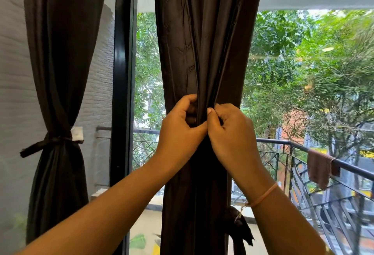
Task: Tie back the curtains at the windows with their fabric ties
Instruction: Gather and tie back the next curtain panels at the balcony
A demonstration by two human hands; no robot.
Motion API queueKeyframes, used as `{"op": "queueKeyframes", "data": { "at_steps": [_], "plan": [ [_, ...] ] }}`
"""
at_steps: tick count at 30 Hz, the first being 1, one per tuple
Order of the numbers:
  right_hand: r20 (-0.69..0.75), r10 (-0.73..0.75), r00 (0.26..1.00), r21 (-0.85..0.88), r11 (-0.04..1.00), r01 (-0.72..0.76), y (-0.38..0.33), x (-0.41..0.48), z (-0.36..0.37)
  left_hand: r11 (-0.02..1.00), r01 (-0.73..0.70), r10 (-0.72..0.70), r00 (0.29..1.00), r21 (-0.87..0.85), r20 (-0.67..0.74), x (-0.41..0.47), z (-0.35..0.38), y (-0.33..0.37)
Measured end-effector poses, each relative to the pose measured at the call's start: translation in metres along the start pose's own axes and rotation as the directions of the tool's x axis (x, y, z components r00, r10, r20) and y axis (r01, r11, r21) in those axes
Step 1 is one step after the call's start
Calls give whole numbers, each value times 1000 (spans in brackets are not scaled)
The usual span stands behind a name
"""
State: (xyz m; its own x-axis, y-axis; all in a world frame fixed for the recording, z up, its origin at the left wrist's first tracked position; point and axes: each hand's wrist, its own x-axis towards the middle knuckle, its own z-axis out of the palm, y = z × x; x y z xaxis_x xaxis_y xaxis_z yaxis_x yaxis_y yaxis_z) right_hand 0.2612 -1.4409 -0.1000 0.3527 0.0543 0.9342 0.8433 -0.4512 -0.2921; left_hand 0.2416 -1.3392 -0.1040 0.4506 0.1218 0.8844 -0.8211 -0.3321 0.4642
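The left hand [182, 127] and right hand [230, 131] meet knuckle to knuckle on the dark curtain [202, 42]. Their fingers are curled into its gathered folds, and the right thumb and forefinger pinch one pleat. The tie [240, 226] dangles loose off the curtain's edge at five o'clock from the hands, below the right wrist's band [263, 195]. Past the black frame [121, 72] at nine o'clock, a second curtain [58, 52] hangs cinched by a second tie [40, 146] against a grey brick wall [12, 72]; beyond the glass at three o'clock run a rail [303, 147] with a cloth [319, 169] over it, then trees [303, 62].
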Motion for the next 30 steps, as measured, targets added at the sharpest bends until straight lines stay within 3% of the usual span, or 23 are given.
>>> {"op": "queueKeyframes", "data": {
  "at_steps": [5, 10, 14, 18, 22, 30],
  "plan": [
    [35, 16, 999, 71, 997, -18, -2, 1, 0, 996, 45, -41, 997, -74, 58, 1, -4, -1],
    [96, 88, 991, 198, 975, -106, 12, 6, 0, 950, 207, -178, 974, -233, 139, 0, -6, -6],
    [71, 155, 985, 259, 951, -169, 15, 2, 3, 994, 51, -48, 998, -95, 33, -4, -5, -9],
    [15, 211, 977, 300, 931, -206, 17, -2, 6, 994, -77, 75, 997, 81, 21, -9, -3, -11],
    [-61, 216, 975, 316, 930, -186, 22, -6, 7, 950, -91, 105, 994, 298, -30, -9, -3, -12],
    [-4, 155, 988, 393, 909, -141, 18, -23, 12, 944, 7, 31, 994, 329, -109, -7, 1, -12]
  ]
}}
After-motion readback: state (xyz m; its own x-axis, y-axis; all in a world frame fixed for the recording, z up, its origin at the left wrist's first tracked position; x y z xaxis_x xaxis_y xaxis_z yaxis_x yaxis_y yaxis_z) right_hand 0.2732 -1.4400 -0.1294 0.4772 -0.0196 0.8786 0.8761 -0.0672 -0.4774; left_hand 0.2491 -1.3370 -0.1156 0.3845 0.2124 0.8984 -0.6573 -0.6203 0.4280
